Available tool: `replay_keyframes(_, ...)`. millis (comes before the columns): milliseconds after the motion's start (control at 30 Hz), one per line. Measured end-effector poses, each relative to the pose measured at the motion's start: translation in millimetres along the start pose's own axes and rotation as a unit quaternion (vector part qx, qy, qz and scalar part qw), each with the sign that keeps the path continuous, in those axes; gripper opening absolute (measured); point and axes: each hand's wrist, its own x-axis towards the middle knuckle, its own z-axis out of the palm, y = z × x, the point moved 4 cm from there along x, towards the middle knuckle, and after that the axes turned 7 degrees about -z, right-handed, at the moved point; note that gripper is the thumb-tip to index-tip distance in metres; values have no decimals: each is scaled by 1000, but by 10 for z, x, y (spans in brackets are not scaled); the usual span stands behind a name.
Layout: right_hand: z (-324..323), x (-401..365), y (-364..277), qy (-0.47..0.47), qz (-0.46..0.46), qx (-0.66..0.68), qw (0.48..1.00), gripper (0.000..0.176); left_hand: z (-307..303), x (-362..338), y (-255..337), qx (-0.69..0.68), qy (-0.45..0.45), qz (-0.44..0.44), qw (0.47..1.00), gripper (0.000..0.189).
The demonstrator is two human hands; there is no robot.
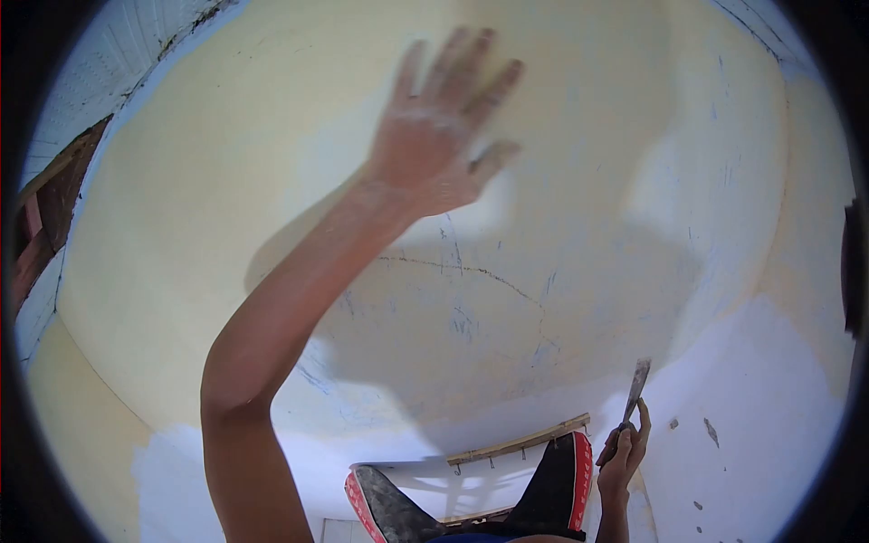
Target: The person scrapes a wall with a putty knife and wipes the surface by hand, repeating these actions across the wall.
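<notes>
Left hand (441, 127) spread at the wall (226, 181), right hand (625, 457) gripping a scraper (636, 385).

The left arm reaches up from the lower left. Its fingers are fanned apart and its back faces us, held against or just off the yellow wall; the blur hides whether the palm touches. A thin crack (471, 270) runs across the plaster below that hand, among blue scuffs. Low on the right, the right hand is closed round the scraper's handle, with the blade pointing up beside a white patch (760, 398) of the wall. Between the arms, two black shoes (561, 480) with red soles stand near a wooden rung (520, 442).
</notes>
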Motion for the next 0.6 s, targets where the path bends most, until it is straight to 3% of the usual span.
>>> replay_keyframes(133, 79, 51, 14, 35, 12, 14, 999, 41, -218, -371, -142, 62, -1, -27, 998, 78)
replay_keyframes(200, 133, 154, 75, -62, 22, -10, 998, 32, -301, -632, -56, 51, -38, -32, 997, 78)
replay_keyframes(233, 201, 226, -42, -59, 24, -12, 998, 32, -327, -752, -23, 42, -73, -38, 996, 79)
replay_keyframes(367, 686, 692, -819, -63, -152, 12, 986, 32, -325, -1078, 57, -27, -106, 5, 994, 75)
replay_keyframes(433, 847, 917, -1284, -85, -155, -76, 981, 40, -305, -1125, 116, -45, -114, 71, 990, 71)
replay_keyframes(500, 1063, 1171, -1712, -50, -406, -259, 875, 50, -236, -1057, 136, -63, -66, 75, 993, 69)
replay_keyframes(600, 1456, 1326, -2085, -33, -404, -322, 855, 59, -206, -782, 247, -99, 45, 52, 993, 66)
